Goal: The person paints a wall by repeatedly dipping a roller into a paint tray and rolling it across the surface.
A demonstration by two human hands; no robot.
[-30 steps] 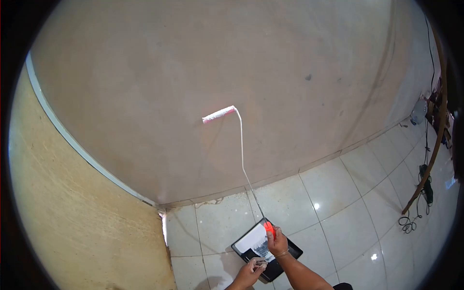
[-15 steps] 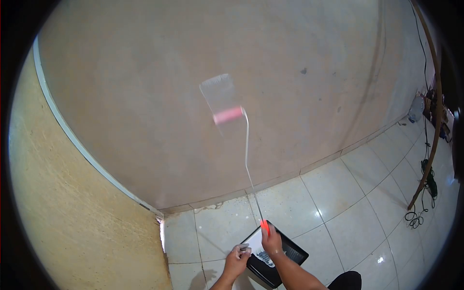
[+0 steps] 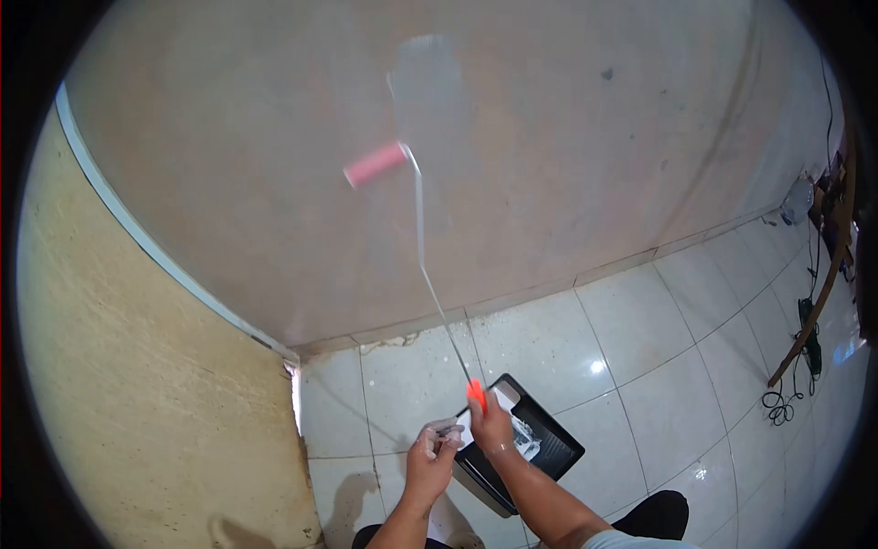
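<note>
My right hand (image 3: 492, 428) is wrapped round the orange handle of a paint roller (image 3: 377, 165). Its long bent metal rod reaches up to a pink sleeve, which overlaps the grey-brown wall (image 3: 274, 220) just left of and below a wet-looking pale paint patch (image 3: 430, 87). Below my right hand, a black paint tray (image 3: 560, 450) with white paint in it lies on the floor, partly hidden by my forearm. My left hand (image 3: 430, 462), smeared with white, is curled closed beside the tray's left edge; I cannot tell what, if anything, is in its fingers.
A yellowish wall (image 3: 165, 366) with a pale edge strip (image 3: 137, 240) stands at the left. White floor tiles (image 3: 658, 366) run along the wall base. At the right are a wooden pole (image 3: 819, 320), a tangled dark cable (image 3: 780, 407) and a clear plastic bottle (image 3: 797, 201).
The roller has moved left off the painted strip, and the pale patch is wider and longer. My view has tilted downward. My left hand stays curled by the tray.
</note>
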